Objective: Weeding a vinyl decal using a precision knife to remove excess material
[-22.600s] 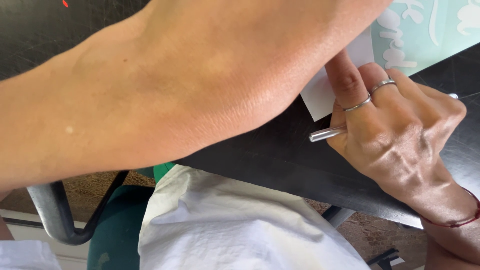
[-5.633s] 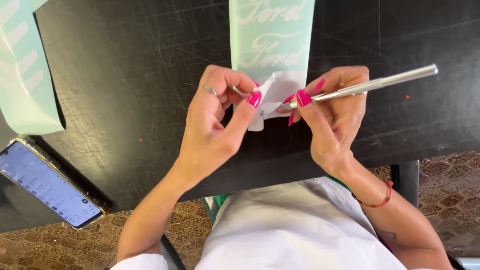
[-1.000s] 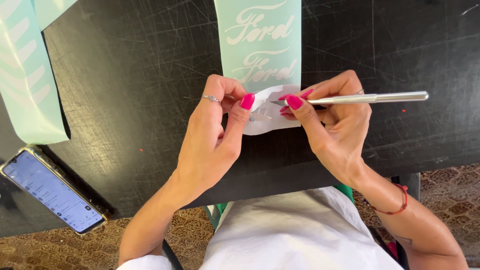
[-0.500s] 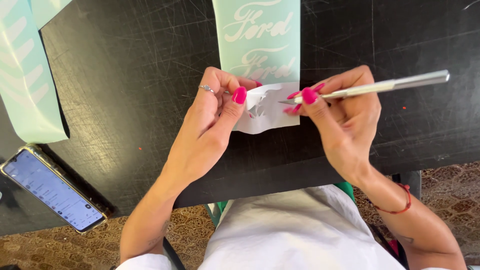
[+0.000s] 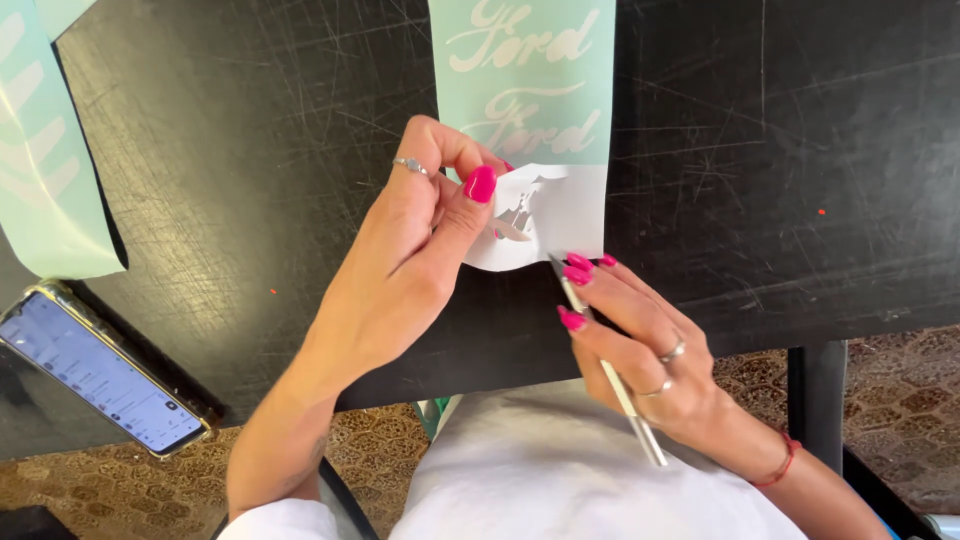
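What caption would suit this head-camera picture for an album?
Left hand pinches a mint vinyl strip's white end while the right hand brings a thin metal tool to it, over a scratched black table.

Mint decal strip [image 5: 525,80] top centre (white script), lit phone screen [image 5: 95,372] lower left

Single head view, looking steeply down, close over black table [image 5: 250,150] near edge.

vinyl strip [image 5: 525,80] cut off at top edge; phone [image 5: 100,375] screen unreadable.
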